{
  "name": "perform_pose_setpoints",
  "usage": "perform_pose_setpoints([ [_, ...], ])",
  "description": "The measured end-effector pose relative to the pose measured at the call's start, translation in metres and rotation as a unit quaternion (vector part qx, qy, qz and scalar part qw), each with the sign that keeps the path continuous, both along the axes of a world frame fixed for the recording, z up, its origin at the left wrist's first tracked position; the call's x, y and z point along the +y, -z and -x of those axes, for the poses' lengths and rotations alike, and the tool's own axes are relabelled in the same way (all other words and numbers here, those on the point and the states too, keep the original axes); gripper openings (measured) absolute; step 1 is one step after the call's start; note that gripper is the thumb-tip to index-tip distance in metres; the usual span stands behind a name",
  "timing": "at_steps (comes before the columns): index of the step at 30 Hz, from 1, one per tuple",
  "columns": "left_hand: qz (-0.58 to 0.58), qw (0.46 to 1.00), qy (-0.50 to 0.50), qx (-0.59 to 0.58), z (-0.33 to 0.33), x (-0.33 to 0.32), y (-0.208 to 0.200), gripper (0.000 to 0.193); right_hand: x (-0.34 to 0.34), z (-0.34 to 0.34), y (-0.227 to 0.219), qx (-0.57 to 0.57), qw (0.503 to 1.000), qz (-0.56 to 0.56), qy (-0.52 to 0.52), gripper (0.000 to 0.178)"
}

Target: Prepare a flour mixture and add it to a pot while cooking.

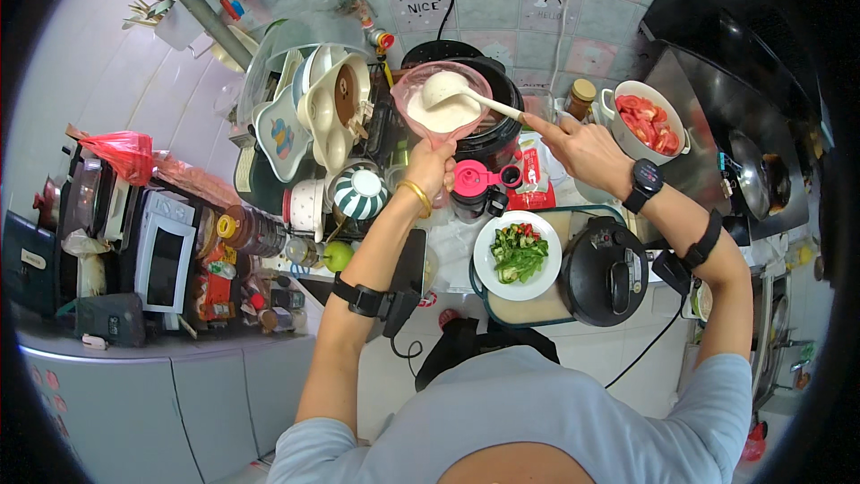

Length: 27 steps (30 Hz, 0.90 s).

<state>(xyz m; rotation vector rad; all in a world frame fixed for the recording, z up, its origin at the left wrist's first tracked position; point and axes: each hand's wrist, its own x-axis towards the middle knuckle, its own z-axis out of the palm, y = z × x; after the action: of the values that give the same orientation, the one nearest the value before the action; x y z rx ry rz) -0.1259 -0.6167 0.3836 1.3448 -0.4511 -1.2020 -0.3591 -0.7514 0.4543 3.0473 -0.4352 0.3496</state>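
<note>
My left hand (pixel 432 170) is closed on the near side of a pink translucent bowl (pixel 400 90). White grainy food that looks like rice (pixel 452 116) lies in it. My right hand (pixel 587 154) grips the handle of a white ladle (pixel 491 104), its head inside the bowl. Behind and to the right of the bowl stands a dark round cooker pot (pixel 507 130), partly hidden by the bowl and my hand. Just below my hands is a cup with a pink lid (pixel 471 177), beside a red and white packet (pixel 536 181).
A plate of chopped greens and red peppers (pixel 481 267) sits on a cutting board (pixel 520 312), next to a black cooker lid (pixel 605 271). On the right is a white pot of cut tomatoes (pixel 647 125). Dishes in a rack (pixel 285 139) and a green-striped bowl (pixel 360 193) stand left.
</note>
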Motion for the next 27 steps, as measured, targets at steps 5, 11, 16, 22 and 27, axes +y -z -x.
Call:
perform_pose_setpoints([
  [5, 0.002, 0.999, -0.015, -0.031, 0.004, -0.008, 0.0, 0.015, 0.004, -0.002, -0.01, -0.11, 0.96, -0.254, -0.041, 0.037],
  [11, 0.002, 0.999, -0.004, -0.035, 0.003, -0.011, -0.003, 0.016, 0.007, -0.008, -0.051, -0.074, 0.583, -0.792, 0.167, 0.027],
  [16, 0.008, 1.0, -0.003, -0.02, -0.003, -0.009, 0.005, 0.018, 0.017, -0.009, -0.029, -0.158, 0.53, -0.824, 0.121, 0.032],
  [22, 0.007, 0.999, -0.002, -0.033, -0.008, -0.006, 0.01, 0.018, 0.01, -0.008, -0.024, -0.197, 0.655, -0.726, 0.077, 0.043],
  [27, 0.026, 1.0, -0.005, -0.016, -0.007, -0.003, 0.009, 0.018, 0.008, -0.005, -0.029, -0.193, 0.705, -0.68, 0.067, 0.041],
])
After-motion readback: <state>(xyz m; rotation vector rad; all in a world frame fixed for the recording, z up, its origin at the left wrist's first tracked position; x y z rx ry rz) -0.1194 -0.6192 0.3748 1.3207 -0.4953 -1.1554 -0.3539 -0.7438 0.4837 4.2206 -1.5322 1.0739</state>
